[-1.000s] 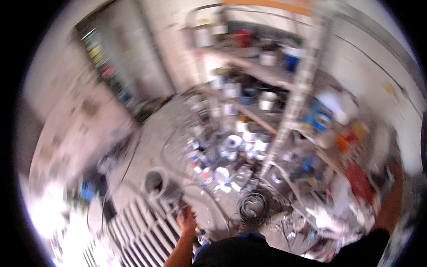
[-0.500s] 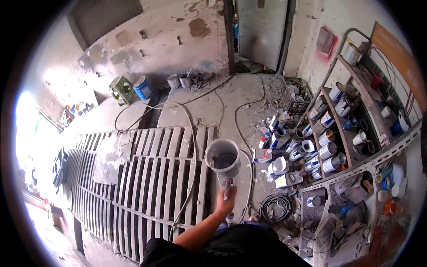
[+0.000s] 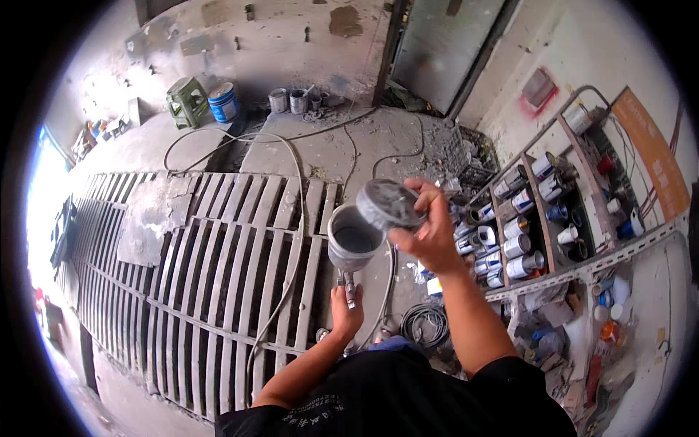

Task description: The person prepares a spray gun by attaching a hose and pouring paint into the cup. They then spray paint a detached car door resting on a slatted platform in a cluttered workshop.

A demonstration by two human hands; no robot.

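Note:
My left hand [image 3: 346, 309] grips a spray gun [image 3: 349, 289] held upright, its translucent cup [image 3: 347, 246] on top, open, with dark grey liquid inside. My right hand [image 3: 429, 222] is closed round the rim of a round, grey-smeared lid [image 3: 387, 201], held tilted just above and to the right of the cup. A hose [image 3: 384, 309] runs on the floor beside them.
Slatted grating [image 3: 204, 284] covers the left floor, with a loose plate [image 3: 149, 233] on it. Hoses cross the floor; a coiled cable [image 3: 424, 325] lies near me. Shelves [image 3: 582, 189] crowded with paint cans stand right. A green stool [image 3: 183, 102] and buckets [image 3: 224, 102] line the back wall.
My right hand has risen from the far right to beside the cup, now holding the lid. The gun and cup in my left hand have shifted slightly left. My view has turned.

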